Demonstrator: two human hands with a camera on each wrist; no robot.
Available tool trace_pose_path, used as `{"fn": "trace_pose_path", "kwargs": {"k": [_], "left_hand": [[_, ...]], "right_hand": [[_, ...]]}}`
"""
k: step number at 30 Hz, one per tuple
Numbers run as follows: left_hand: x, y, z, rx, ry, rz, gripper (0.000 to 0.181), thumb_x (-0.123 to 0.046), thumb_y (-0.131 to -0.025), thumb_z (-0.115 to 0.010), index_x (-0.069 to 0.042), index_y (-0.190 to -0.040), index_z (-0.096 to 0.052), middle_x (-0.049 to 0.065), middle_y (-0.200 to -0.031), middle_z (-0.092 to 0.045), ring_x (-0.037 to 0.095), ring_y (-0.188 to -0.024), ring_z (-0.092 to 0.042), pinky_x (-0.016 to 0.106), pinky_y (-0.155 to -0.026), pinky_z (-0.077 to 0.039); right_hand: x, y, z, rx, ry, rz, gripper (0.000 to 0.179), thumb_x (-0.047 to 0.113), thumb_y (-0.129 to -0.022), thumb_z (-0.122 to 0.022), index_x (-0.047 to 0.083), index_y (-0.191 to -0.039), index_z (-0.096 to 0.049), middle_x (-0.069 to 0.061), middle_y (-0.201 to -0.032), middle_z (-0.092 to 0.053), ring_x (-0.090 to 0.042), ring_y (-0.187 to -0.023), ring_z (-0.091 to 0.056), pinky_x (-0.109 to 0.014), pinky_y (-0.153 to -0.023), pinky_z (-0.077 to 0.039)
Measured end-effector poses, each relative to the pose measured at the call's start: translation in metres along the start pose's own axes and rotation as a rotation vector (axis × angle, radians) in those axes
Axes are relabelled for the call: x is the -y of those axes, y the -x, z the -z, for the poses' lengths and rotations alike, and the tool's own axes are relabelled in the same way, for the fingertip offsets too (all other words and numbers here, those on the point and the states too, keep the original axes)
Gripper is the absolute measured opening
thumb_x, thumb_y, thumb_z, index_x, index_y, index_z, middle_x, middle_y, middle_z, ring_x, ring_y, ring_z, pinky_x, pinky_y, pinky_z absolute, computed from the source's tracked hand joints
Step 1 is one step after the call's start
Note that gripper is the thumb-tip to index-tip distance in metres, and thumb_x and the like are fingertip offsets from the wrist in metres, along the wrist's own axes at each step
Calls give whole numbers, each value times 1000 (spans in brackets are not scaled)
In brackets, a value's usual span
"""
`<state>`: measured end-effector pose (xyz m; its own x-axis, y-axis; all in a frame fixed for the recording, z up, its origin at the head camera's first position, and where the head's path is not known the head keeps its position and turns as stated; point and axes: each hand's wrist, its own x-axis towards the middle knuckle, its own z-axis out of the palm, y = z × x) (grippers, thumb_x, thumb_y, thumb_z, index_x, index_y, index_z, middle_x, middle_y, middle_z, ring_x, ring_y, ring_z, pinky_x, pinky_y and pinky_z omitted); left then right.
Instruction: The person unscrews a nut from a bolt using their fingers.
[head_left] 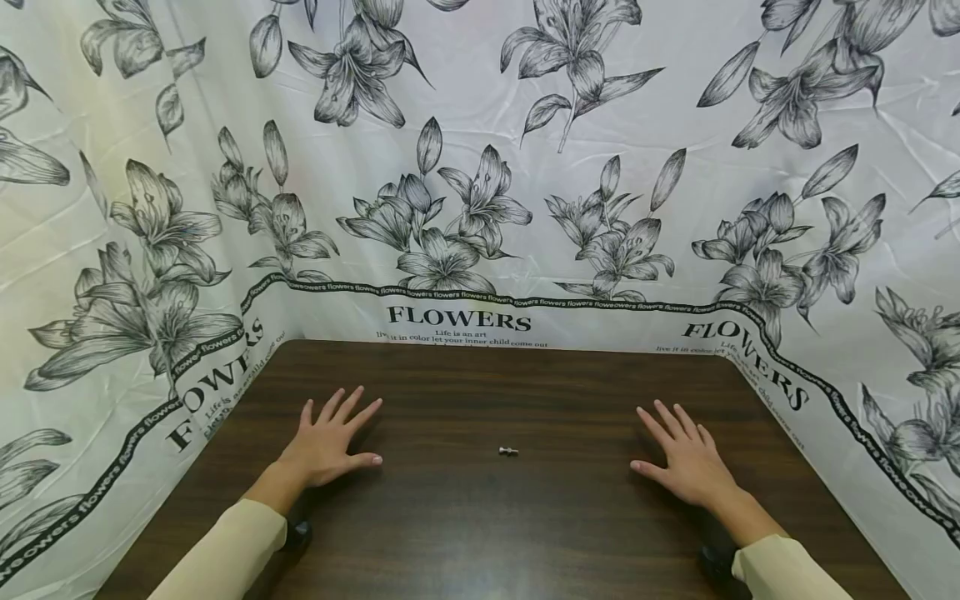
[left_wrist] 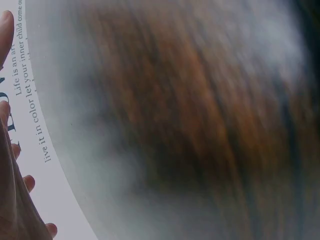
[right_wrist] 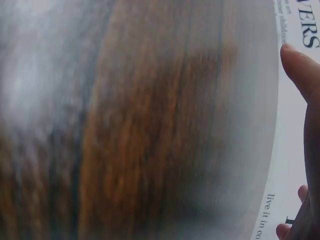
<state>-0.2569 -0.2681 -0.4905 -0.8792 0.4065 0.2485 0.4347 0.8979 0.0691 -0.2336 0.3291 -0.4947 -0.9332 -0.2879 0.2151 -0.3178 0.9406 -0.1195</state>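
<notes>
Left hand (head_left: 326, 446) flat on dark wooden table (head_left: 525, 533), palm down, fingers spread, holding nothing. Right hand (head_left: 686, 462) likewise flat, fingers spread, empty. Small metal bolt (head_left: 508, 451) lying on its side between both hands, well apart from each. Beyond, white cloth backdrop (head_left: 480, 167) printed with lilies and "FLOWERS". Wrist views blurred

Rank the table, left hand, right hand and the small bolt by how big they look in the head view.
1. Table, by far the largest.
2. Left hand and right hand: they look alike, no ranking between them.
3. Bolt, tiny.
</notes>
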Motion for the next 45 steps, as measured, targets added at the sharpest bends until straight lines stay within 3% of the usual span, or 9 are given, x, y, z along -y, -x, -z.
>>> {"fn": "trace_pose_path", "kwargs": {"k": [6, 12, 16, 24, 30, 38, 45], "left_hand": [[-5, -3, 0, 32, 30, 0, 88, -70, -82, -59, -27, -153, -31, 14, -157, -23, 45, -139, -23, 75, -98, -12], [-16, -7, 3, -1, 51, -22, 87, -67, -81, -62, -25, -152, -35, 15, -154, -30, 45, -135, -31, 76, -96, -17], [-22, -8, 4, 22, 37, -32, 86, -68, -82, -60, -26, -152, -33, 14, -155, -30, 43, -136, -32, 75, -98, -19], [-32, -11, 4, 72, 109, -28, 89, -69, -81, -60, -27, -154, -30, 12, -157, -27, 42, -136, -32, 72, -96, -26], [-42, -12, 1, 67, 177, -59, 91, -68, -80, -63, -29, -154, -28, 13, -157, -25, 43, -133, -35, 70, -94, -31], [-57, -19, -1, 88, 251, -90, 89, -64, -79, -68, -34, -153, -29, 6, -158, -27, 36, -135, -38, 61, -96, -38], [-71, -22, 0, 86, 273, -81, 84, -62, -79, -69, -40, -151, -31, -4, -155, -32, 27, -133, -41, 56, -94, -42]], "right_hand": [[6, -4, -2, -15, -34, 32, 87, 62, -86, -60, 23, -155, -24, -17, -157, -23, -44, -140, -19, -71, -98, -24], [14, -7, -4, -11, -97, 42, 84, 58, -88, -61, 19, -154, -27, -19, -154, -28, -44, -138, -24, -72, -94, -28], [19, -9, -6, -13, -144, 53, 83, 56, -89, -62, 17, -154, -27, -20, -154, -28, -45, -138, -25, -73, -94, -28], [26, -11, -7, -9, -315, 53, 82, 49, -91, -64, 10, -153, -27, -23, -153, -29, -48, -135, -27, -68, -99, -26], [37, -14, -8, 0, -463, 54, 80, 46, -92, -64, 17, -155, -25, -19, -154, -30, -44, -137, -28, -68, -99, -26], [50, -16, -11, -15, -499, 65, 77, 46, -92, -64, 18, -154, -28, -17, -153, -33, -43, -136, -30, -67, -99, -28], [60, -19, -12, -63, -491, 76, 69, 45, -93, -61, 19, -151, -34, -13, -149, -40, -37, -132, -39, -61, -97, -37]]}}
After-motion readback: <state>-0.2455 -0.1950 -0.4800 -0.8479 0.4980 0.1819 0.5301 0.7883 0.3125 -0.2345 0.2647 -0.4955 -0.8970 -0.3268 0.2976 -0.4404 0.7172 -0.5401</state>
